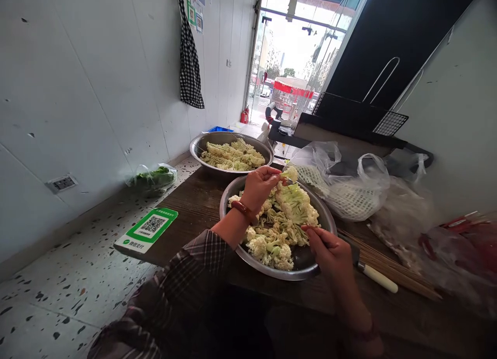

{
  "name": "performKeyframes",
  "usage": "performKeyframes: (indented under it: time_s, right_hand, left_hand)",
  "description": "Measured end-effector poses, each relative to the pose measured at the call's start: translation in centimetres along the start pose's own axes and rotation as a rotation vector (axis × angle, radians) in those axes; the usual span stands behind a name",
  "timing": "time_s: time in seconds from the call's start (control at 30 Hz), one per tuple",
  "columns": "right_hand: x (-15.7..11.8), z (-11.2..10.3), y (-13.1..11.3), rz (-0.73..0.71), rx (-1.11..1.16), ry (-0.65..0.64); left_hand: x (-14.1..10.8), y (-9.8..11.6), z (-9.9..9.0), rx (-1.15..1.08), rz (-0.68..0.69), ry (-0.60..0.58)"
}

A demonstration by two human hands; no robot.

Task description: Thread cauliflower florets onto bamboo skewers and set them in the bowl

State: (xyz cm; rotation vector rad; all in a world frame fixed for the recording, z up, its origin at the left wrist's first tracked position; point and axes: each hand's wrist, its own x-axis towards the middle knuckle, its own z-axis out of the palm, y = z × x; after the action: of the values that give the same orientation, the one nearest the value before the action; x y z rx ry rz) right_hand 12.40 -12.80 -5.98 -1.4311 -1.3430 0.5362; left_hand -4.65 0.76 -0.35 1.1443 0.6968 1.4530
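Observation:
Over the near metal bowl (326,214), my left hand (261,188) pinches a small cauliflower floret (290,175) at its fingertips. My right hand (330,248) is closed at the bowl's right side, its fingers pressed together on something thin, perhaps a skewer, too small to make out. Between my hands lies a larger cauliflower piece (297,204). Loose florets (269,248) fill much of the bowl. A second metal bowl (196,148), behind and to the left, holds more cauliflower (233,154) with thin skewers across it.
A knife (378,277) and wooden skewers (404,276) lie right of the near bowl. Plastic bags (357,193) stand behind them. A green QR-code card (149,227) is on the table's left corner. Bagged greens (153,178) are beyond the left edge.

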Motion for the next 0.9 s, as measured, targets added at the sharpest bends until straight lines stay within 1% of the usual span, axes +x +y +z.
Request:
performKeyframes:
  time_s: [0.13,0.3,0.47,0.73,0.83,0.9]
  right_hand:
    - [-0.1,-0.1,-0.1,-0.011,-0.002,0.014]
    - [-0.1,-0.2,0.4,0.025,0.021,-0.001]
    - [-0.1,-0.2,0.8,0.066,0.047,-0.009]
    - [-0.1,-0.2,0.8,0.069,0.062,-0.015]
    - [0.0,-0.2,0.9,0.05,0.067,-0.016]
    - [0.0,-0.1,0.8,0.014,0.048,0.005]
  left_hand:
    - [0.0,0.0,-0.1,0.041,0.023,-0.02]
    - [-0.3,0.3,-0.3,-0.064,-0.086,-0.081]
    - [-0.2,0.3,-0.7,-0.083,-0.142,-0.077]
    - [0.0,-0.1,-0.8,-0.101,-0.149,-0.071]
    - [0.1,-0.2,-0.7,-0.104,-0.119,-0.085]
    - [0.1,-0.2,-0.6,-0.073,-0.087,-0.072]
